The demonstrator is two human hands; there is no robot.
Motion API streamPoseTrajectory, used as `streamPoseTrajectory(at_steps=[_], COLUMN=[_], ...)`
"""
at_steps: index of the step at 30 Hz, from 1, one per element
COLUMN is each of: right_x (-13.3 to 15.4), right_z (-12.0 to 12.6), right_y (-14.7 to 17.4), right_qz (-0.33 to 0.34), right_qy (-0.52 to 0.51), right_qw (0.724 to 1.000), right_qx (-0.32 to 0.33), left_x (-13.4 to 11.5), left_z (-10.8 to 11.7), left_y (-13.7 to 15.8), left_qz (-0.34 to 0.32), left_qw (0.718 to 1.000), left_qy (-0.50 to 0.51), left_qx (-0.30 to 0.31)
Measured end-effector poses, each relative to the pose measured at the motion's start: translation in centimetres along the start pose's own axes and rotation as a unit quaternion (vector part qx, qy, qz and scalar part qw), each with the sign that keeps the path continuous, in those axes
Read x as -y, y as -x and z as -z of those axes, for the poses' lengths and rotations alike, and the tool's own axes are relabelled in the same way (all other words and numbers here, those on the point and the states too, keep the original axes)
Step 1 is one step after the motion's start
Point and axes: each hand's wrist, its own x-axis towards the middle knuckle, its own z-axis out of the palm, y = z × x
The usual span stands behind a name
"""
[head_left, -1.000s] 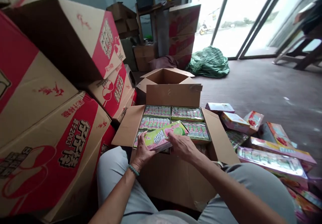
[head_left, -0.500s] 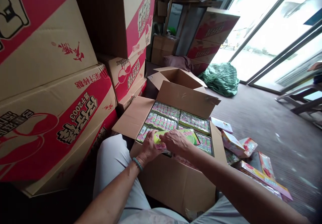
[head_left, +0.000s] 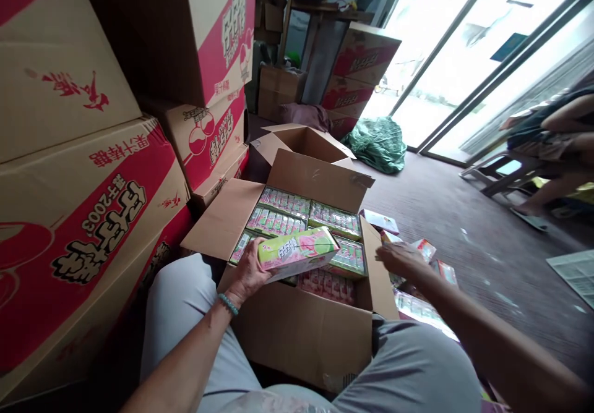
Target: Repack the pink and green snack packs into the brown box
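My left hand (head_left: 250, 272) grips one end of a green and pink candy box (head_left: 299, 247), held tilted above the open carton (head_left: 297, 326). Inside that carton, wrapped packs (head_left: 283, 221) stand in rows, partly covered by the held box. My right hand (head_left: 398, 258) is off to the right, over the carton's side flap and close to several loose candy boxes (head_left: 424, 249) on the floor. Motion blurs its fingers, so whether they hold anything is unclear.
Large printed cartons (head_left: 93, 227) are stacked high on my left. Beyond the packed carton sits another opened carton (head_left: 309, 144). A green sack (head_left: 378, 144) lies by the glass doors (head_left: 436, 48). At the right, a person (head_left: 557, 128) sits on a stool.
My right hand has left the candy box and swung right toward the loose boxes. My left hand keeps hold of the candy box, now turned so its printed side shows. The view has shifted right.
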Motion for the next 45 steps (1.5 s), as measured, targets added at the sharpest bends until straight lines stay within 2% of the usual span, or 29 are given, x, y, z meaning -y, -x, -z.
streamPoseTrajectory(at_steps=[1, 3, 5, 7, 8, 9, 11, 14, 16, 17, 20, 23, 25, 27, 30, 33, 37, 40, 43, 45], right_x=[-1.2, -0.8, 2.4, 6.7, 8.7, 10.2, 11.7, 9.8, 6.5, 4.6, -1.6, -5.9, -6.5, -5.4, -2.4, -0.8, -1.4, -2.0, -1.6, -0.8], right_z=[0.1, 0.2, -0.1, -0.8, -1.2, -1.6, -2.4, -3.2, -3.5, -3.6, -3.7, -4.3, -5.1, -6.2, -7.8, -8.7, -8.8, -9.2, -10.1, -10.4], right_y=[0.8, 2.1, 2.5, 2.0, 1.6, 1.2, 1.0, 2.2, 3.9, 4.8, 7.8, 10.5, 11.5, 11.6, 10.2, 8.6, 8.2, 8.5, 8.6, 8.5], right_qz=[-0.024, -0.035, 0.006, 0.134, 0.166, 0.184, 0.179, 0.124, 0.057, 0.011, -0.132, -0.214, -0.235, -0.238, -0.225, -0.218, -0.232, -0.235, -0.163, -0.082], right_qy=[0.005, 0.014, -0.016, -0.066, -0.067, -0.069, -0.067, -0.070, -0.054, -0.038, 0.027, 0.065, 0.045, -0.004, -0.091, -0.169, -0.254, -0.298, -0.302, -0.266], right_qw=[1.000, 0.999, 1.000, 0.989, 0.984, 0.980, 0.981, 0.990, 0.996, 0.997, 0.983, 0.967, 0.966, 0.967, 0.967, 0.958, 0.934, 0.920, 0.936, 0.959], right_qx=[0.003, 0.017, 0.005, 0.007, 0.014, 0.023, 0.028, -0.005, -0.044, -0.068, -0.128, -0.121, -0.099, -0.088, -0.080, -0.071, -0.096, -0.095, -0.072, -0.056], left_x=[0.0, -0.1, -0.6, -1.3, -1.7, -2.0, -2.5, -3.0, -3.2, -3.3, -3.7, -4.0, -3.9, -3.6, -3.3, -3.6, -4.3, -4.5, -4.3, -3.8], left_z=[0.0, -0.3, -0.8, -1.4, -1.5, -1.6, -1.5, -1.2, -1.7, -2.3, -6.1, -11.7, -15.5, -18.6, -20.9, -20.1, -16.8, -14.9, -14.1, -13.9], left_y=[0.0, 0.0, 0.0, 0.1, 0.2, 0.4, 0.5, -0.3, -1.9, -3.1, -7.1, -10.9, -12.5, -13.2, -12.4, -10.0, -5.8, -3.4, -2.1, -1.9], left_qz=[0.002, -0.007, -0.025, -0.048, -0.059, -0.068, -0.062, -0.010, 0.022, 0.025, -0.033, -0.116, -0.137, -0.132, -0.134, -0.189, -0.271, -0.325, -0.330, -0.284], left_qw=[1.000, 1.000, 0.999, 0.998, 0.997, 0.996, 0.994, 0.986, 0.984, 0.988, 0.989, 0.963, 0.938, 0.910, 0.879, 0.867, 0.858, 0.849, 0.858, 0.890], left_qy=[0.004, 0.006, 0.001, -0.009, -0.013, -0.016, 0.000, 0.080, 0.091, 0.061, -0.092, -0.177, -0.212, -0.255, -0.316, -0.349, -0.352, -0.303, -0.241, -0.242], left_qx=[0.003, 0.015, 0.027, 0.042, 0.050, 0.060, 0.091, 0.146, 0.150, 0.138, 0.113, 0.167, 0.236, 0.299, 0.332, 0.301, 0.258, 0.287, 0.311, 0.263])
